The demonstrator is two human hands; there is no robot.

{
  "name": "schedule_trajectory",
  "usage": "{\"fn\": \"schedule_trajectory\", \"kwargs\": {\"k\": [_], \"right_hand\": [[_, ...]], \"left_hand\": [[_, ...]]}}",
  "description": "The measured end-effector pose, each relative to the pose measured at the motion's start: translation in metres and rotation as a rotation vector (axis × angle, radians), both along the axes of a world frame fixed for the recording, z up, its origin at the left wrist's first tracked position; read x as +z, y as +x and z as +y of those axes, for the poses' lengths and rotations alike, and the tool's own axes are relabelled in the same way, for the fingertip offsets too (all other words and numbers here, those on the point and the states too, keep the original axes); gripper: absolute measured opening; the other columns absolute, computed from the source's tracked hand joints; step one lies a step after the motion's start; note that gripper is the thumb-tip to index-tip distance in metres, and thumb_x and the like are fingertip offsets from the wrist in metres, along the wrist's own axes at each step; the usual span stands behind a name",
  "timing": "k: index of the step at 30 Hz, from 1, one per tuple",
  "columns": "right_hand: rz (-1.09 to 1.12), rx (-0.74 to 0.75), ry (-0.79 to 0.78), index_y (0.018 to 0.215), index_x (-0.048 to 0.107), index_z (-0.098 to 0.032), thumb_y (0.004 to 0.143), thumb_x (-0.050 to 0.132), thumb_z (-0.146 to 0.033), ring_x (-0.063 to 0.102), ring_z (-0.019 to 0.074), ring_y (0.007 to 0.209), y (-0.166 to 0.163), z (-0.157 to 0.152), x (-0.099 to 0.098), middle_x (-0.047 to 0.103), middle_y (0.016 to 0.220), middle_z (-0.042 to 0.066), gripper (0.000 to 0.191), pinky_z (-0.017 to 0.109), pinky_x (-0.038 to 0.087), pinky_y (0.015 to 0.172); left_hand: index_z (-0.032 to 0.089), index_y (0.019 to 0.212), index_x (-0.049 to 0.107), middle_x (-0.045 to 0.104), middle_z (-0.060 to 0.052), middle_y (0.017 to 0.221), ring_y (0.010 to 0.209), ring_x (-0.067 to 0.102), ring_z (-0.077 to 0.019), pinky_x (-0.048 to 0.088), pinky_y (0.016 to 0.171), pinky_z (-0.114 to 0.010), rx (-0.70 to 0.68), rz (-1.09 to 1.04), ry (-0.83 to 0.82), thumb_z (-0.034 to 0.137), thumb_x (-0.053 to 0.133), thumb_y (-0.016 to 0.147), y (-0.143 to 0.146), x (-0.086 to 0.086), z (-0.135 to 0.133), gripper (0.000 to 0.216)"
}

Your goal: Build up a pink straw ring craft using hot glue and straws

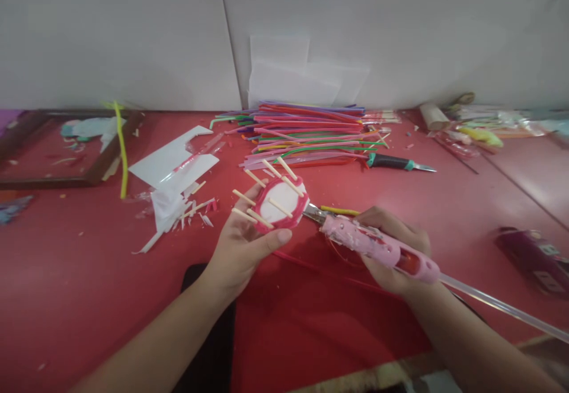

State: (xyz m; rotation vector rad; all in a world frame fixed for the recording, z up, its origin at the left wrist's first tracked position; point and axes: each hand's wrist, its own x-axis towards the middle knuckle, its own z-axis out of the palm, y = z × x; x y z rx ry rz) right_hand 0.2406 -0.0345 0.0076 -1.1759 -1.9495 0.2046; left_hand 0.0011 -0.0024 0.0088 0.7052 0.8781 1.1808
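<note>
My left hand [242, 245] is closed around a small round craft piece [283, 202], white in the middle with a red rim and several short wooden sticks poking out of it. My right hand [391, 251] grips a pink glue gun [377, 248] with a clear glue stick trailing out of its back. The gun's metal nozzle [313, 213] touches the right edge of the craft piece. A yellow strip [340, 210] lies just behind the nozzle on the red table [66, 274].
A pile of coloured strips [306, 135] lies at the back centre, with a utility knife [398, 163] to its right. White sheets and scraps [175, 168] lie at the left, beside a wooden frame [57, 147]. A dark box [531, 256] sits far right.
</note>
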Motion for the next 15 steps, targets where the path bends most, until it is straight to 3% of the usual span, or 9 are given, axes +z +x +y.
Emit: {"fn": "schedule_trajectory", "kwargs": {"k": [7,15], "right_hand": [[0.056,-0.032,-0.029,0.096,0.060,-0.027,0.080,0.064,-0.021,0.065,0.0195,0.061,0.0049,0.0001,-0.0079,0.067,0.077,0.002,0.017,0.032,0.052,0.054],[0.130,-0.058,-0.068,0.088,0.061,-0.026,0.082,0.061,-0.028,0.061,0.0168,0.056,0.0037,0.0009,-0.0056,0.066,0.072,0.002,0.006,0.030,0.048,0.049]], "left_hand": [[0.036,0.139,0.056,0.075,0.002,0.091,0.088,0.073,-0.0162,0.060,0.084,-0.025,0.008,-0.005,0.006,0.016,0.094,0.059,0.0001,0.0015,0.0001,0.092],[0.035,0.141,0.055,0.075,0.001,0.090,0.092,0.073,-0.0180,0.060,0.087,-0.027,-0.016,0.009,-0.008,0.017,0.095,0.058,-0.0008,-0.0007,-0.0002,0.093]]}}
